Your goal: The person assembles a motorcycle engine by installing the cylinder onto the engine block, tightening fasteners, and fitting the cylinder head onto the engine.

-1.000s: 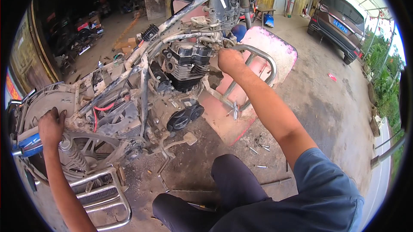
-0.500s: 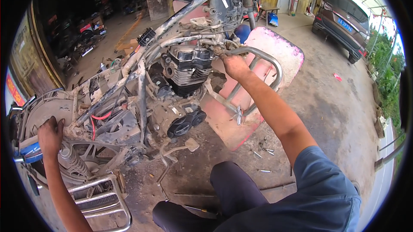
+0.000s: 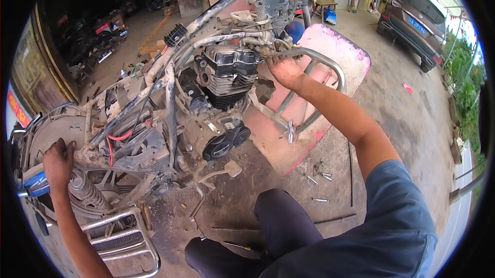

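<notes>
A stripped, dusty motorcycle lies before me, its finned black engine (image 3: 227,74) bare in the frame. My right hand (image 3: 286,73) is closed around the upper end of a bent metal crash bar (image 3: 337,71) beside the engine; its fingertips are partly hidden. At the far left, my left hand (image 3: 58,164) curls over the rear frame rail (image 3: 34,170), just above a blue side panel (image 3: 35,183). Its thumb points toward the round rear cover (image 3: 54,132). A worn pink-and-white board (image 3: 330,43) lies under the crash bar.
Several bolts (image 3: 324,176) lie on the concrete near my knee, with a long thin rod (image 3: 335,221) further down. A chromed rack (image 3: 147,247) stands at the lower left. A brown car (image 3: 415,17) is parked at the far right. Clutter (image 3: 105,30) fills the dark doorway.
The view has shifted slightly, so the engine and crash bar sit a little higher and further right. My right hand's fingers have shifted a little at the bar. My left hand stays at the rail.
</notes>
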A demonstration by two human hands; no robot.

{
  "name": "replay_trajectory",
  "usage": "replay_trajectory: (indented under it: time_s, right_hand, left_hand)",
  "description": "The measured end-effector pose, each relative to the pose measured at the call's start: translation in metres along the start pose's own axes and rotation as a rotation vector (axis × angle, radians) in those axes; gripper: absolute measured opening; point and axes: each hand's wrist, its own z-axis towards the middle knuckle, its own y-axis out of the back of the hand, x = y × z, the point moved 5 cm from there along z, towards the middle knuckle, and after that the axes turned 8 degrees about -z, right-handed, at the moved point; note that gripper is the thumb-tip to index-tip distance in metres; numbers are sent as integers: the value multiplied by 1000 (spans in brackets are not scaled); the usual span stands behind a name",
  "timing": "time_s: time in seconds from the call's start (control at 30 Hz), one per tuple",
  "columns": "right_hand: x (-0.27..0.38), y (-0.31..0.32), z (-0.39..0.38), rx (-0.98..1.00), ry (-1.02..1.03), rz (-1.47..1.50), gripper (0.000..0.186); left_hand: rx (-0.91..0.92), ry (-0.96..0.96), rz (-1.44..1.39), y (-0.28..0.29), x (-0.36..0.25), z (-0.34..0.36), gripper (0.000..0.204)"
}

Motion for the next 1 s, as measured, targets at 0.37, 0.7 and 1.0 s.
replay_trajectory:
  time_s: [0.37, 0.7, 1.0]
  right_hand:
    - [-2, 6, 6, -6, 231, -223, 29]
    - [-8, 12, 3, 286, 85, 122, 35]
    - [19, 49, -2, 454, -398, 250, 39]
  left_hand:
    - [7, -16, -2, -1, -1, 1, 38]
    - [-5, -26, 1, 2, 3, -2, 41]
    - [-53, -24, 22, 5, 0, -6, 39]
